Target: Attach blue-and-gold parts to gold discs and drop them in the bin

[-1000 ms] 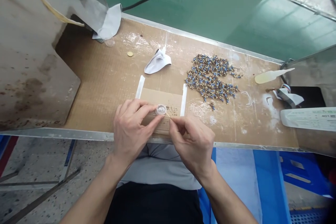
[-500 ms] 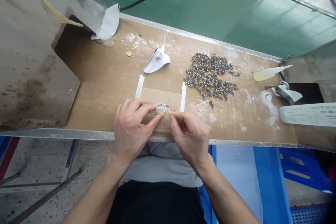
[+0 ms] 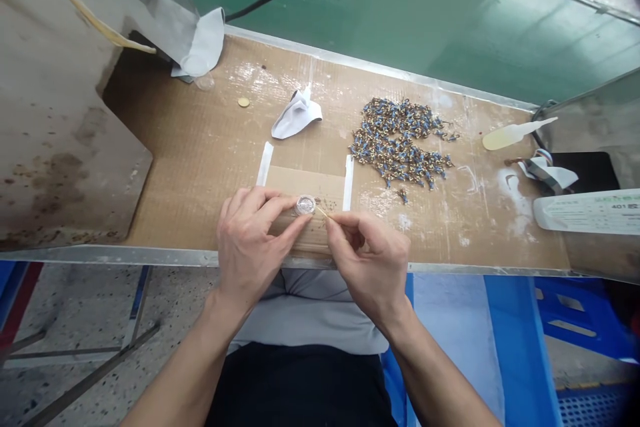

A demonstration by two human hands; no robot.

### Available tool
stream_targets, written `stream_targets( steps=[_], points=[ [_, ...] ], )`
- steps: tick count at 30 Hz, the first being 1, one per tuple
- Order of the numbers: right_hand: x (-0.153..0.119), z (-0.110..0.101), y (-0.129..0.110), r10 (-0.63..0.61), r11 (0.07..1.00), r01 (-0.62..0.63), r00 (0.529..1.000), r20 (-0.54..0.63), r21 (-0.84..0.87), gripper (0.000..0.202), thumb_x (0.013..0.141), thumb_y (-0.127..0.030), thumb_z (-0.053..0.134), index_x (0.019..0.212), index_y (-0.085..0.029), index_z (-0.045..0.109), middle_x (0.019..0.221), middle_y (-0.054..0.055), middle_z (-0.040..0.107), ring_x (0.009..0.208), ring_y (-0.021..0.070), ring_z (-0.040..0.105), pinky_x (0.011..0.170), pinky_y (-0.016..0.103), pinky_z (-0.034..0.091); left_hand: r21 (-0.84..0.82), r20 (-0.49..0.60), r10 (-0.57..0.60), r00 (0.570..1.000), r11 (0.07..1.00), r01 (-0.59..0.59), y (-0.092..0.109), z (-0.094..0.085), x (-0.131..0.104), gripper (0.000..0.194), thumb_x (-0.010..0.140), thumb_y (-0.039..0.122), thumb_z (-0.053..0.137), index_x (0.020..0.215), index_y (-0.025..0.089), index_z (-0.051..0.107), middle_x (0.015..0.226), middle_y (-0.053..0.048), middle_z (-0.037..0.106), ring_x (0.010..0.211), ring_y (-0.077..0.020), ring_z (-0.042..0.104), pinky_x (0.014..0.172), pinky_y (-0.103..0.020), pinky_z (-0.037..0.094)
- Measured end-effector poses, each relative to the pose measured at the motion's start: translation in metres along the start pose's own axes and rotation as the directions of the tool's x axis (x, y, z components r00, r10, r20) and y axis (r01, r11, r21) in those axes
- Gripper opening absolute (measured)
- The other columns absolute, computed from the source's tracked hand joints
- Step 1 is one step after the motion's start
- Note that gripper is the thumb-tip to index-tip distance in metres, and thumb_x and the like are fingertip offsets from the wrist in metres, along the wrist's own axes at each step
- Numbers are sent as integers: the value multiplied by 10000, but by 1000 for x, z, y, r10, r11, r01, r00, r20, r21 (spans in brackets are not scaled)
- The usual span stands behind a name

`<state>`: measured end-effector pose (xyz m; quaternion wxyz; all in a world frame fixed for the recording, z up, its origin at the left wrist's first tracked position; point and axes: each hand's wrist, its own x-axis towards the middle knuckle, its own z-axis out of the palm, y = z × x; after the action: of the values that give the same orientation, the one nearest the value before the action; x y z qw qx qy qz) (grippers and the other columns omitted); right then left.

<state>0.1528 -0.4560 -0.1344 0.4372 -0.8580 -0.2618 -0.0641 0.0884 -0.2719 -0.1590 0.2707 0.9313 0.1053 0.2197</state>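
Observation:
Between thumb and forefinger, my left hand (image 3: pixel 255 230) grips a small round clear container (image 3: pixel 305 205), its contents too small to make out. My right hand (image 3: pixel 373 250) pinches a thin, pale yellowish stick (image 3: pixel 321 211) whose tip is at the container's right edge. Both hands rest near the front of the bench, over a cardboard piece (image 3: pixel 307 180) held by white tape strips. Tiny dark specks (image 3: pixel 327 204) lie on that cardboard just right of the container.
A heap of small blue and brass-coloured parts (image 3: pixel 400 140) lies to the right. Behind the hands is a crumpled white scrap (image 3: pixel 297 117). A pipette-like bottle (image 3: pixel 515 133) and a white bottle (image 3: pixel 585 213) lie far right; a stained metal box (image 3: pixel 65 120) stands left.
My right hand has shifted slightly to the right with the stick. The left hand and the container stay nearly in place; the view has moved a little.

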Motion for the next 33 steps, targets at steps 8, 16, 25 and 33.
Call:
stream_targets(
  steps=[8, 16, 25, 33],
  points=[
    [9, -2, 6, -9, 1000, 9, 999, 41, -4, 159, 1056, -166, 694, 916, -214, 753, 684, -68, 541, 618, 115, 537, 650, 290, 413, -11, -62, 39, 997, 999, -39, -4, 5, 0, 191, 990, 364, 912, 1096, 228, 831, 1071, -58, 806, 987, -295, 699, 909, -464, 528],
    [12, -6, 8, 27, 998, -33, 995, 100, 60, 146, 1045, -173, 719, 915, -218, 767, 688, -70, 546, 621, 114, 529, 657, 288, 418, -5, -63, 42, 997, 999, -42, -2, 4, 1, 192, 987, 357, 913, 1096, 219, 838, 1070, -65, 806, 985, -300, 701, 900, -464, 524],
    [17, -5, 12, 44, 995, -54, 992, 117, 81, 137, 1036, -187, 730, 910, -218, 774, 673, -74, 552, 601, 112, 514, 628, 283, 408, -12, -61, 44, 997, 999, -44, -2, 3, 2, 177, 973, 312, 926, 1094, 213, 843, 1082, -62, 811, 986, -305, 701, 894, -481, 520],
    [24, -13, 10, 61, 986, -84, 985, 162, 141, 125, 1033, -223, 742, 918, -233, 790, 696, -62, 583, 615, 122, 523, 621, 286, 407, -17, -57, 37, 998, 999, -38, -2, 4, 1, 178, 968, 299, 932, 1094, 219, 836, 1091, -62, 811, 993, -303, 699, 902, -476, 523]
  ],
)
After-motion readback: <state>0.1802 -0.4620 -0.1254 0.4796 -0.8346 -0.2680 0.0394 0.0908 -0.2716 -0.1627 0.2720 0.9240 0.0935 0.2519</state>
